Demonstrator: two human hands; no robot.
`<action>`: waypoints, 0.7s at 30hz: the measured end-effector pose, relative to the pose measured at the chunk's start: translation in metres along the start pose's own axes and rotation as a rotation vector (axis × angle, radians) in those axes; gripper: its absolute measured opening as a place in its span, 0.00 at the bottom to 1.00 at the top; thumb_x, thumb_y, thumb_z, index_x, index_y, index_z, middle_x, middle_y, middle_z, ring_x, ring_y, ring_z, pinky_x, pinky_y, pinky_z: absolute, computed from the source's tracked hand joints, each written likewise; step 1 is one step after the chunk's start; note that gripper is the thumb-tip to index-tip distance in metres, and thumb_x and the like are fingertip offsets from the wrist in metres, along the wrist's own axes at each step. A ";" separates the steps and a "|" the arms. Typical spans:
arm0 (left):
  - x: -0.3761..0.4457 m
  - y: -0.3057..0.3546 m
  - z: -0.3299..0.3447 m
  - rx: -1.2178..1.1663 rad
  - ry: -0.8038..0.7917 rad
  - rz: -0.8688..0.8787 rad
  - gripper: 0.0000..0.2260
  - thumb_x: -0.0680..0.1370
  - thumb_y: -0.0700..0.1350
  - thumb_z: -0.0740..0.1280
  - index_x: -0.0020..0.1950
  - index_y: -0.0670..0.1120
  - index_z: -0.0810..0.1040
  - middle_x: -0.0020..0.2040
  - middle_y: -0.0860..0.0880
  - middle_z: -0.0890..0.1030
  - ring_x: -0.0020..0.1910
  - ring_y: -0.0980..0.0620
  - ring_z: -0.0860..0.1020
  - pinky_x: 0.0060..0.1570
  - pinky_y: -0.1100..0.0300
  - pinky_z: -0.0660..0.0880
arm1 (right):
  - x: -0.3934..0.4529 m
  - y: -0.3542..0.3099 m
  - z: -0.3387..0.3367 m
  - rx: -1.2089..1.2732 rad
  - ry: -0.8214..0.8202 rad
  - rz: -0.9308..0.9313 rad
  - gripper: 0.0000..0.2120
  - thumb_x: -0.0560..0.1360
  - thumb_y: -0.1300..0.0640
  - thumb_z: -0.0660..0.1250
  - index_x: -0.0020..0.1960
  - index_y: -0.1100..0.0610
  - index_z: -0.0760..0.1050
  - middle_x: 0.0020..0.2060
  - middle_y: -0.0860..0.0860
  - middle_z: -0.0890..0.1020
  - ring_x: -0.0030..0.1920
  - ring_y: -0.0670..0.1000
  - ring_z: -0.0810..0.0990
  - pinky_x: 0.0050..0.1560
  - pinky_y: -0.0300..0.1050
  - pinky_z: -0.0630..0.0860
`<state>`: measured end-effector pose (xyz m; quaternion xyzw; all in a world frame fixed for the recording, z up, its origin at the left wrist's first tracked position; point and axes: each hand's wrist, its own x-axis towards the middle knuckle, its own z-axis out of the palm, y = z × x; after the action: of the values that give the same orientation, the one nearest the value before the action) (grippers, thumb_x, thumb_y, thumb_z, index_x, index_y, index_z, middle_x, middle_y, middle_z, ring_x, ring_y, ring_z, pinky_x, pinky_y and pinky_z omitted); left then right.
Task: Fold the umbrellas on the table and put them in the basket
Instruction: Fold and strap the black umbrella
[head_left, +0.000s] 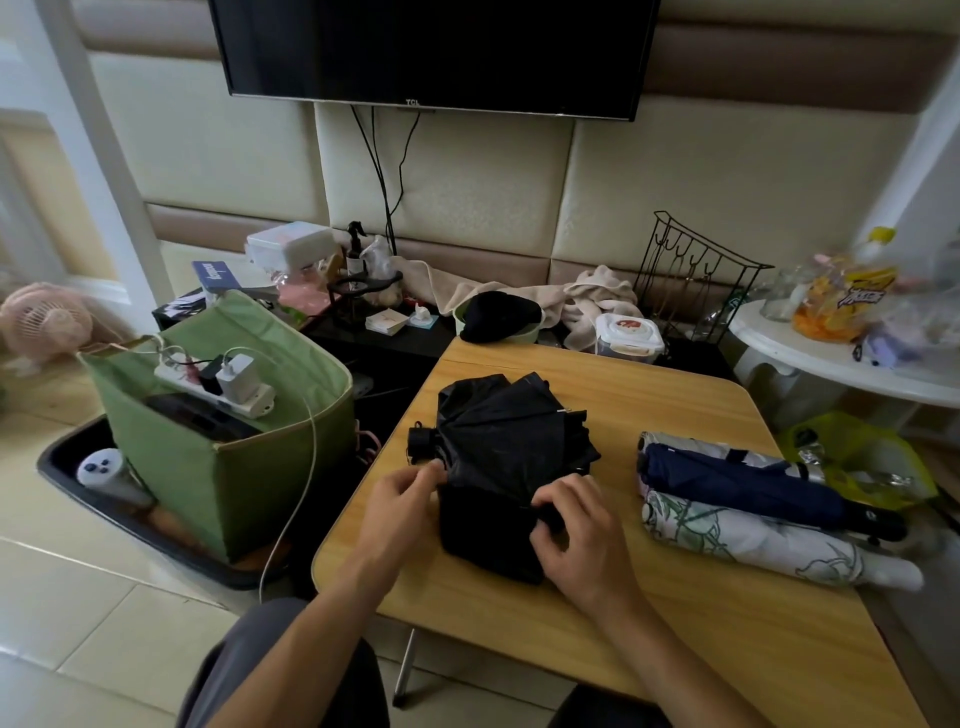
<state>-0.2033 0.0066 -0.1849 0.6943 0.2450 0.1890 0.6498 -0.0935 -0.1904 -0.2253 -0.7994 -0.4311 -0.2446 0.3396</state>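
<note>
On the wooden bench (623, 613), mid-fold, both hands pinch a black umbrella (509, 457): left hand (402, 499) at its edge, right hand (576, 525) gathering canopy. Next, probably wrap it tight, then reach left to the green basket (270, 467).

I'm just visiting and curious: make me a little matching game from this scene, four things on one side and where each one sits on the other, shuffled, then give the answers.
Things:
1. black umbrella
2. navy umbrella
3. green basket
4. white power strip

Places:
A. on the floor, left of the table
B. lying across the top of the basket
C. mid-table, gripped by both hands, left and right
D. on the table's right side, beside a floral umbrella

Pairs: 1-C, 2-D, 3-A, 4-B
</note>
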 end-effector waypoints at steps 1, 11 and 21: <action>-0.001 0.001 0.000 0.020 -0.034 0.022 0.11 0.82 0.52 0.66 0.47 0.47 0.84 0.45 0.51 0.85 0.47 0.52 0.82 0.45 0.58 0.77 | 0.000 -0.001 0.000 0.002 -0.010 -0.012 0.07 0.71 0.60 0.68 0.48 0.55 0.76 0.46 0.46 0.74 0.46 0.50 0.74 0.47 0.49 0.74; -0.006 0.005 -0.002 0.157 -0.078 -0.010 0.14 0.84 0.49 0.63 0.42 0.44 0.81 0.43 0.44 0.80 0.43 0.49 0.77 0.46 0.53 0.71 | 0.001 -0.001 0.001 0.001 -0.016 -0.069 0.03 0.76 0.55 0.71 0.47 0.54 0.77 0.43 0.45 0.76 0.45 0.49 0.74 0.48 0.49 0.73; -0.004 0.000 -0.009 0.238 -0.020 0.125 0.11 0.82 0.48 0.67 0.46 0.45 0.85 0.46 0.47 0.84 0.45 0.55 0.79 0.51 0.52 0.77 | -0.004 0.014 -0.010 0.109 0.054 0.080 0.18 0.72 0.70 0.75 0.54 0.51 0.87 0.48 0.46 0.72 0.46 0.43 0.74 0.44 0.32 0.72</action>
<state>-0.2119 0.0116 -0.1839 0.7823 0.2154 0.1916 0.5522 -0.0843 -0.2056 -0.2257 -0.7894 -0.4021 -0.2284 0.4038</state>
